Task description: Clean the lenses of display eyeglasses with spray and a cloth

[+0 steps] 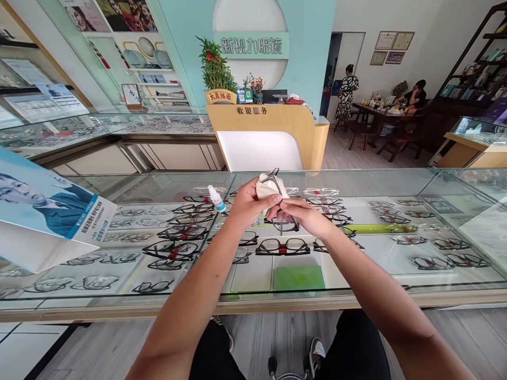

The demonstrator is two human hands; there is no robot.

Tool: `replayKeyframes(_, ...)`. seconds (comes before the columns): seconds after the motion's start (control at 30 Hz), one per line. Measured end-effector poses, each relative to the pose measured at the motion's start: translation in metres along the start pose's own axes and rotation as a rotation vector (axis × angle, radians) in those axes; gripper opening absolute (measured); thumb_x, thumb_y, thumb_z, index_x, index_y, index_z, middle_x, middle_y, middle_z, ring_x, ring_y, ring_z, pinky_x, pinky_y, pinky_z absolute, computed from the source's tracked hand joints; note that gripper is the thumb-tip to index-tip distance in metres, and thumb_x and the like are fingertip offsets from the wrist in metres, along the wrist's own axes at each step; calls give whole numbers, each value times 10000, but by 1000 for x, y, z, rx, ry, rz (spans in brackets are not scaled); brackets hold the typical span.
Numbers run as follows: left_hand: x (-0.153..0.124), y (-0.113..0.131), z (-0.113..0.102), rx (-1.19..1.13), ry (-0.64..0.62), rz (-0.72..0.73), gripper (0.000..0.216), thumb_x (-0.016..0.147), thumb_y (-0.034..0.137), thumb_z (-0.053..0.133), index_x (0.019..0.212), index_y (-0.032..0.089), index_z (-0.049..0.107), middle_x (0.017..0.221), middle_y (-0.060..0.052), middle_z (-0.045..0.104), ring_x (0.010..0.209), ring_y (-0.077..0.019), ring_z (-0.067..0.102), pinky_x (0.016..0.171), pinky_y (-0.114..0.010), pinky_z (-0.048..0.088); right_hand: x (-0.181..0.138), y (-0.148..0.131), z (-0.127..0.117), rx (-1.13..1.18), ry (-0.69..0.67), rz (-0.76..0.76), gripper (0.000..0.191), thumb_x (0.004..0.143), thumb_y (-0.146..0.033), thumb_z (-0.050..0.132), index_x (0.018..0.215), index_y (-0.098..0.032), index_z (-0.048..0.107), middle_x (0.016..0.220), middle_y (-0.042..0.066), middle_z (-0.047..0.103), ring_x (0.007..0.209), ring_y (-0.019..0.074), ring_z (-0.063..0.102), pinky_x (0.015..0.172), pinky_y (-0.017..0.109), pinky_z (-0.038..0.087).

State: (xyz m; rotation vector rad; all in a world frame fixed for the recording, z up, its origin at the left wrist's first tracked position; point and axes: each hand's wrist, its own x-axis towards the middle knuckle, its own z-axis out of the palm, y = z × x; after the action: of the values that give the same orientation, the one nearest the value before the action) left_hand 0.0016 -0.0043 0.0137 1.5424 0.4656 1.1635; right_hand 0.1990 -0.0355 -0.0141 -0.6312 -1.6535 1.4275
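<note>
Both hands meet above the glass counter (pixel 396 177). My left hand (pixel 247 203) is closed around a pale cleaning cloth (pixel 264 189) wrapped over part of a pair of dark-framed glasses (pixel 285 222). One temple arm sticks up out of the cloth. My right hand (pixel 307 215) pinches the glasses at the lens end, fingers closed on the frame. A small white spray bottle (pixel 216 198) with a blue label lies on the glass just left of my left hand.
Under the glass lie rows of spectacle frames (pixel 178 232) and a green pad (pixel 299 277). A printed sign (pixel 47 211) stands at left. Behind are a wooden cashier desk (pixel 277 126) and two people at a table (pixel 380 113), far right.
</note>
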Motion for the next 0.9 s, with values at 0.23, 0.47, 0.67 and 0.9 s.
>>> replayKeyframes(0.23, -4, -7, 9, -24, 151, 37, 497, 868, 615, 972, 889, 200, 700, 578, 36, 665, 336, -110, 524, 351, -251, 405, -1, -1, 5, -15, -25, -31, 521, 1024, -728, 748, 948, -228, 873, 1066, 78, 826, 972, 231, 618, 938, 370, 486)
replayKeyframes(0.47, 1, -11, -3, 27, 186, 27, 622, 900, 789, 865, 825, 189, 715, 573, 7, 653, 423, -139, 591, 428, -263, 457, -2, -3, -1, -54, 9, -43, 413, 1074, -574, 711, 941, -224, 887, 1042, 70, 842, 906, 212, 591, 883, 359, 467)
replayKeyframes(0.67, 6, -14, -22, -75, 0, -48, 595, 849, 675, 969, 1089, 153, 816, 925, -93, 830, 818, -235, 778, 702, -308, 591, -1, -3, -13, -62, 54, -66, 359, 1075, -474, 688, 933, -228, 908, 1038, 75, 852, 944, 228, 616, 865, 362, 481)
replayKeyframes(0.9, 3, -10, -23, -24, -113, -19, 478, 875, 452, 992, 1210, 173, 795, 951, -69, 813, 853, -215, 751, 826, -328, 585, 0, 3, -18, -41, 80, -87, 376, 1086, -501, 699, 946, -219, 905, 970, 80, 843, 958, 240, 656, 926, 380, 501)
